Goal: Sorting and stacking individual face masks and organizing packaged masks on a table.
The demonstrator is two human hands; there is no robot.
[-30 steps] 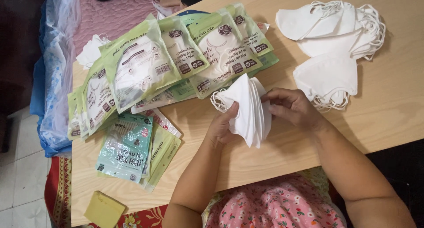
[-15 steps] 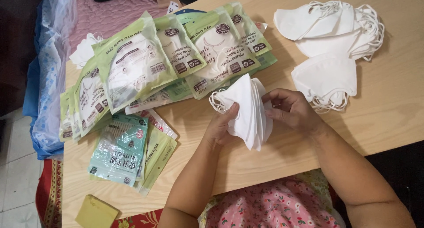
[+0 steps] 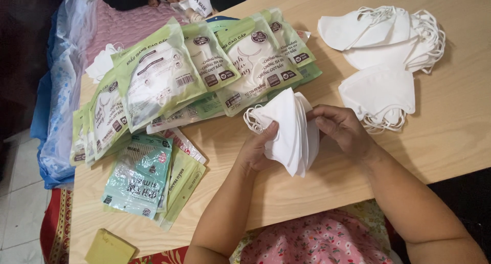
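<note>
**Kid:** What are the two hands doing?

**Helper:** The left hand and the right hand both pinch a bunch of white face masks. The left thumb presses on the front of the bunch. The right fingers curl in and grip its other side. The masks are folded and stacked close together, standing on edge, held just above the wooden surface.

**Kid:** Where is that bunch?

**Helper:** It is in the middle, close to the person, between the two hands. Thin ear loops stick out on its left side.

**Kid:** What is near it?

**Helper:** To the right, a pile of loose white masks lies flat on the surface, well apart from the hands. Behind the bunch, green mask packets lie spread out like a fan, overlapping each other. To the left, a teal packet lies on top of some light green flat packets. A yellow pad sits by the near left corner.

**Kid:** And past the surface?

**Helper:** A blue plastic sheet hangs at the left edge.
</note>
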